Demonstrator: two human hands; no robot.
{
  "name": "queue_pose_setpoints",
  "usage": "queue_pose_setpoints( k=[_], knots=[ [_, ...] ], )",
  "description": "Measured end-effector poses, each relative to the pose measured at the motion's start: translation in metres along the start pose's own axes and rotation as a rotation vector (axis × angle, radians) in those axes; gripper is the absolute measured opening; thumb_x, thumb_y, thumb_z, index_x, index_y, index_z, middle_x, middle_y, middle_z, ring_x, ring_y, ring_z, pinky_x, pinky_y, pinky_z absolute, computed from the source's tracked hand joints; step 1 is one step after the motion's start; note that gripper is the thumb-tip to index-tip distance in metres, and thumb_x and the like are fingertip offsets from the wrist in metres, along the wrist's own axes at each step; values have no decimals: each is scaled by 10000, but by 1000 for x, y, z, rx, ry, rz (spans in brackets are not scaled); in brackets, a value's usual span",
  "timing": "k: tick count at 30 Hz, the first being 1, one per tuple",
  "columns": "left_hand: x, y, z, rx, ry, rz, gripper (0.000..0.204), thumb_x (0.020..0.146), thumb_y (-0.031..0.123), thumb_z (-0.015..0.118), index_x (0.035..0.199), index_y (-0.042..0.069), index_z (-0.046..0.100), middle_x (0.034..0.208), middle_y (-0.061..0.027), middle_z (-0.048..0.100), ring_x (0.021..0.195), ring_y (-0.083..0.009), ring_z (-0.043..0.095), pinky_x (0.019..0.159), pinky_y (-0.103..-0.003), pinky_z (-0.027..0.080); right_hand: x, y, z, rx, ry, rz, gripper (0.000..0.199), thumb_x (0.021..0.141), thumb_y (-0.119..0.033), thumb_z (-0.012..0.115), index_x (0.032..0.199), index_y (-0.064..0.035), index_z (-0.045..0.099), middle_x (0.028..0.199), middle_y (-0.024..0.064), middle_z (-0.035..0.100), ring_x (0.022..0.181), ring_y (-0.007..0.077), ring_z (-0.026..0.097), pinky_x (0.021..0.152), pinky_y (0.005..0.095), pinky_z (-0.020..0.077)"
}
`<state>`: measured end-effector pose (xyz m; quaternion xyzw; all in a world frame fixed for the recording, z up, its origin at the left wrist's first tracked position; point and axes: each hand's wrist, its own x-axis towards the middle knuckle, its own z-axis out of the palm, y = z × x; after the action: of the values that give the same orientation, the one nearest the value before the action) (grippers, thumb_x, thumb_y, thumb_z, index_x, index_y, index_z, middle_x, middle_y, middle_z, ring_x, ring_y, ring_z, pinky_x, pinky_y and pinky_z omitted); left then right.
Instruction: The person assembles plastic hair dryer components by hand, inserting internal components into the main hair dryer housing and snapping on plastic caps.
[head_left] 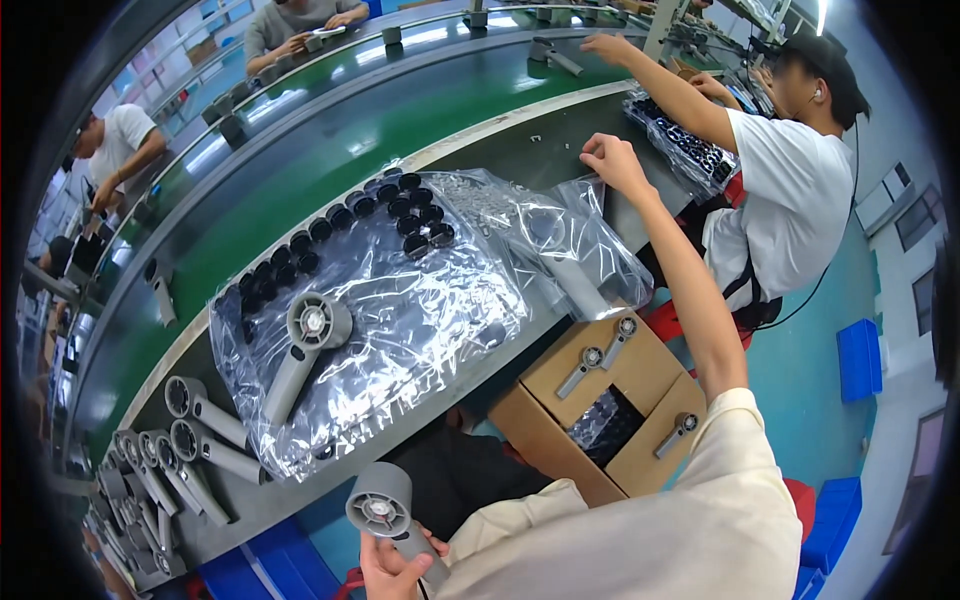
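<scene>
My left hand (pixel 398 570) is wrapped round the handle of a grey handheld fan (pixel 382 505), its round head up and its open face showing the hub. Stretched out to the far right of the bench is my right hand (pixel 615 165), fingers bent together in a pinch; anything between them is too small to make out. Beside it lie a few tiny pale parts (pixel 536 139) and a clear plastic bag (pixel 585 240). Another grey fan (pixel 318 322) rests on a sheet of clear plastic (pixel 400 340), below rows of black round caps (pixel 320 230).
Several grey fans (pixel 205 440) crowd the bench's left end. A green conveyor belt (pixel 300 170) runs behind it. An open cardboard box (pixel 545 400) with fans on its flaps stands at the front right. A co-worker (pixel 790 180) sits to the right, one arm over the belt.
</scene>
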<state>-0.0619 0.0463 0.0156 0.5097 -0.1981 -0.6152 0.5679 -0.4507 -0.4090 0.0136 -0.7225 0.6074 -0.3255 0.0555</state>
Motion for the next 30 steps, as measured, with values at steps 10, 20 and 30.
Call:
queue_pose_setpoints(
  k=[10,20,30],
  knots=[
    [28,14,23,2,32,82,653,603,-123,619,1182,-1,342,946,-177,529,759,-272,604,678,-385,516,39,7,29,46,-56,-39,127,704,-81,688,784,-5,624,633,73,612,605,143,595,573,272,471],
    [62,56,45,-23,-111,196,389,844,-28,530,1154,33,304,995,-163,539,735,-193,566,628,-303,480,-32,-165,-37,660,-261,-182,129,783,-82,637,872,1,596,768,39,582,669,99,549,599,236,447],
    [45,80,29,-219,-81,285,554,762,-28,642,1170,34,271,1022,-180,519,761,-174,553,606,-267,457,-174,-331,-18,1271,-622,-288,184,719,34,653,844,37,518,780,150,528,577,126,530,510,201,456]
  ],
)
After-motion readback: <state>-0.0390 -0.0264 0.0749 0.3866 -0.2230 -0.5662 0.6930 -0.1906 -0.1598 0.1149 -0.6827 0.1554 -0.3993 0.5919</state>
